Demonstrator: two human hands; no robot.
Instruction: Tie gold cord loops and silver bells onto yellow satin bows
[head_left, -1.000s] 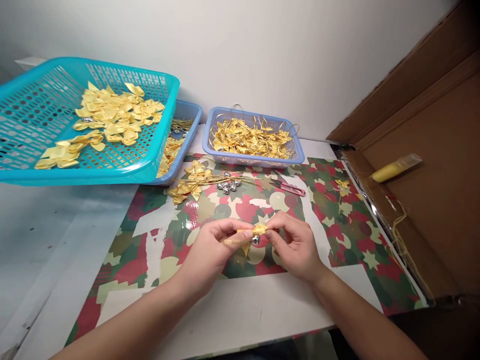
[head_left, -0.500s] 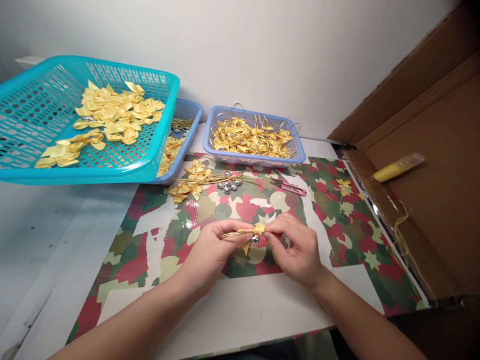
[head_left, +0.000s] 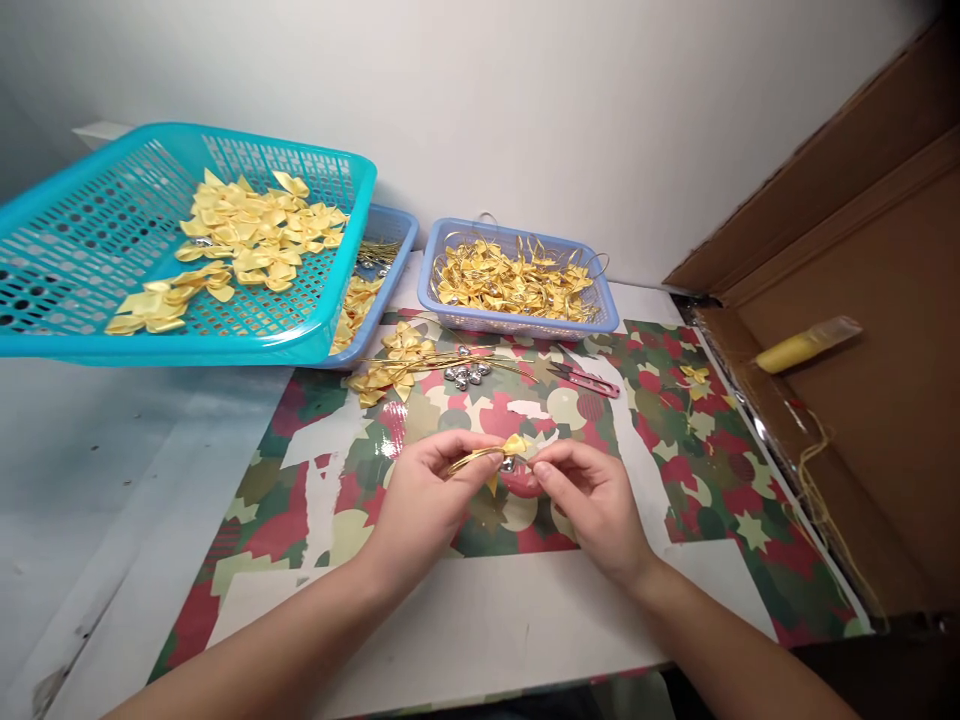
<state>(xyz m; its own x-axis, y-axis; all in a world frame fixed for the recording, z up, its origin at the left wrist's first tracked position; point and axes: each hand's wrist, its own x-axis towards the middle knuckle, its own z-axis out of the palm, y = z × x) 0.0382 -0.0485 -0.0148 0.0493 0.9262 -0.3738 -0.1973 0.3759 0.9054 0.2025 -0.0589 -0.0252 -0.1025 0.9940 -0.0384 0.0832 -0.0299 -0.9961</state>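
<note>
My left hand pinches a yellow ribbon bow together with a folded gold cord, thumb against forefinger. Just under the bow hangs a small silver bell, and a ribbon tail points down below it. To the right, my right hand is closed in a pinch, its fingertips a little apart from the bow; whatever thin thing lies between them is too small to make out. Beyond the hands lie loose yellow bows, straight gold cords and several silver bells.
Pink-handled thread snips lie behind my right hand. A turquoise basket of bows rests partly over a blue basket. Another blue basket holds corded bows. A cardboard wall bounds the right side, with a yellow tube near it.
My right fingertips have come off the bow and moved slightly right. The bow now sits tilted in my left fingers. The whole view has shifted a little.
</note>
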